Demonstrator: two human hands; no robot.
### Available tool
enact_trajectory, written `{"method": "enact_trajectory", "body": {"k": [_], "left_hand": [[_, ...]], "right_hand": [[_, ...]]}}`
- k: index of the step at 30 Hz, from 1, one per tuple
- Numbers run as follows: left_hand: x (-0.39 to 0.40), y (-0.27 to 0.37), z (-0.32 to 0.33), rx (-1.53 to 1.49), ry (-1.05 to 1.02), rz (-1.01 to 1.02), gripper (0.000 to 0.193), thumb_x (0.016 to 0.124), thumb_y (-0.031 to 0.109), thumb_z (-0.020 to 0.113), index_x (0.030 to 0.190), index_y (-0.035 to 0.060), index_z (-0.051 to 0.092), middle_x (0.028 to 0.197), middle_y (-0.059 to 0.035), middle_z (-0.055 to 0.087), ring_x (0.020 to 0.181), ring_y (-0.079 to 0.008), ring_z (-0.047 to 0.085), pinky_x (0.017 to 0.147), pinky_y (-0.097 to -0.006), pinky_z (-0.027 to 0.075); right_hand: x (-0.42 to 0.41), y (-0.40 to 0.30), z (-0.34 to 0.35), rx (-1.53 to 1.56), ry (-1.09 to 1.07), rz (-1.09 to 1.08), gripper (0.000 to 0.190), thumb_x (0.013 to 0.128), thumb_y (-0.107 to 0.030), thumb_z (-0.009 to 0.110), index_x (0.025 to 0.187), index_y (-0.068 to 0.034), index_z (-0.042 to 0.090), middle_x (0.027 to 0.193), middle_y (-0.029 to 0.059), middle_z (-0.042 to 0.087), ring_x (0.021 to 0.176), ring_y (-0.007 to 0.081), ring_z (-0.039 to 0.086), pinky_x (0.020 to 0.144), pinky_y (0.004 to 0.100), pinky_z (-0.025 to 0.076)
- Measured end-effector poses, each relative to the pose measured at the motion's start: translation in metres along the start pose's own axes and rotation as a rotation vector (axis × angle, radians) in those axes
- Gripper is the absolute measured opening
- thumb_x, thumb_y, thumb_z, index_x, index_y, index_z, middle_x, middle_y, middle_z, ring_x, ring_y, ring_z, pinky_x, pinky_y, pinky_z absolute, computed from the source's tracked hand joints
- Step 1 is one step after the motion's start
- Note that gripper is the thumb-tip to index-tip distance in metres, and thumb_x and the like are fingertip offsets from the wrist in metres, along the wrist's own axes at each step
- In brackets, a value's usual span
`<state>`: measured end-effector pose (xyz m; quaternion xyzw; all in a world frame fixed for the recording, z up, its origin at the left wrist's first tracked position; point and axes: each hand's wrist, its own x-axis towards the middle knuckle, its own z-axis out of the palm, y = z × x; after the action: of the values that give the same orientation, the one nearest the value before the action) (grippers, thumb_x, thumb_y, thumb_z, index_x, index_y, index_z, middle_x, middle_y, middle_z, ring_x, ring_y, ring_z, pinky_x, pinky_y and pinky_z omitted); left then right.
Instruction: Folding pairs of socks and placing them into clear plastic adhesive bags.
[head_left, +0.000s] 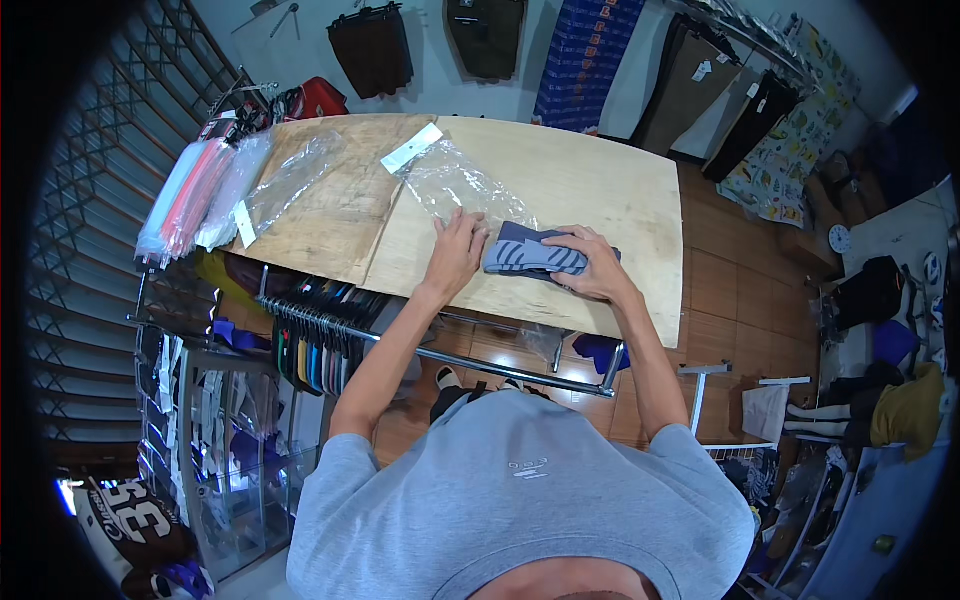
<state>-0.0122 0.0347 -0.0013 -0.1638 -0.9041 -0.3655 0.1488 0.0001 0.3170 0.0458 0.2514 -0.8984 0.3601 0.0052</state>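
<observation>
On the plywood tabletop (600, 172) lies a folded grey fabric item with dark stripes (529, 253), perhaps socks or a small garment. My right hand (589, 262) grips its right end, thumb at the near side and fingers over the top. To the left of it, my left hand (455, 251) rests with fingers slightly apart at the near edge of a clear plastic bag (469, 184). That bag lies flat and has a white header strip (412, 148) at its far left end. Its near right end reaches the folded item.
Another clear bag (296, 176) lies left on the table beside stacked plastic packets (202, 195). Below the front edge runs a metal clothes rail (450, 358) with several garments on hangers (319, 337). A glass display case (240, 465) stands at lower left. Trousers (686, 90) hang beyond the table.
</observation>
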Motion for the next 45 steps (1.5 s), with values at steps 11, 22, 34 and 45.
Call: {"method": "enact_trajectory", "body": {"k": [11, 22, 34, 45], "left_hand": [[-0.001, 0.000, -0.001, -0.032, 0.043, 0.020, 0.023, 0.103, 0.012, 0.052, 0.123, 0.0028, 0.056, 0.126, -0.0196, 0.065, 0.130, -0.0486, 0.050, 0.116, -0.0671, 0.019], [-0.004, 0.003, 0.000, -0.048, 0.098, 0.023, 0.019, 0.102, 0.008, 0.054, 0.121, 0.0034, 0.055, 0.125, -0.0165, 0.066, 0.128, -0.0479, 0.053, 0.113, -0.0659, 0.027], [-0.004, 0.010, -0.004, -0.114, 0.171, 0.006, 0.019, 0.093, 0.006, 0.064, 0.111, 0.0024, 0.058, 0.116, -0.0242, 0.069, 0.120, -0.0477, 0.059, 0.107, -0.0513, 0.041], [-0.006, 0.013, -0.008, -0.089, 0.187, 0.084, 0.017, 0.084, 0.002, 0.070, 0.101, -0.0001, 0.064, 0.111, -0.0225, 0.067, 0.111, -0.0427, 0.064, 0.093, -0.0455, 0.053]], "right_hand": [[0.000, 0.000, 0.003, 0.097, 0.039, -0.029, 0.053, 0.065, -0.014, 0.080, 0.118, -0.013, 0.075, 0.123, 0.0134, 0.067, 0.116, 0.0317, 0.061, 0.105, 0.0398, 0.047], [-0.001, -0.015, 0.028, -0.022, 0.324, 0.114, 0.050, 0.068, -0.016, 0.077, 0.118, -0.013, 0.074, 0.121, 0.0154, 0.067, 0.113, 0.0337, 0.062, 0.099, 0.0410, 0.049], [-0.005, -0.025, 0.040, -0.097, 0.415, 0.182, 0.049, 0.070, -0.018, 0.075, 0.118, -0.013, 0.074, 0.121, 0.0157, 0.067, 0.110, 0.0349, 0.061, 0.097, 0.0445, 0.049], [0.003, -0.021, 0.031, -0.034, 0.387, 0.236, 0.046, 0.071, -0.020, 0.074, 0.116, -0.011, 0.075, 0.112, 0.0180, 0.071, 0.104, 0.0347, 0.064, 0.096, 0.0408, 0.051]]}}
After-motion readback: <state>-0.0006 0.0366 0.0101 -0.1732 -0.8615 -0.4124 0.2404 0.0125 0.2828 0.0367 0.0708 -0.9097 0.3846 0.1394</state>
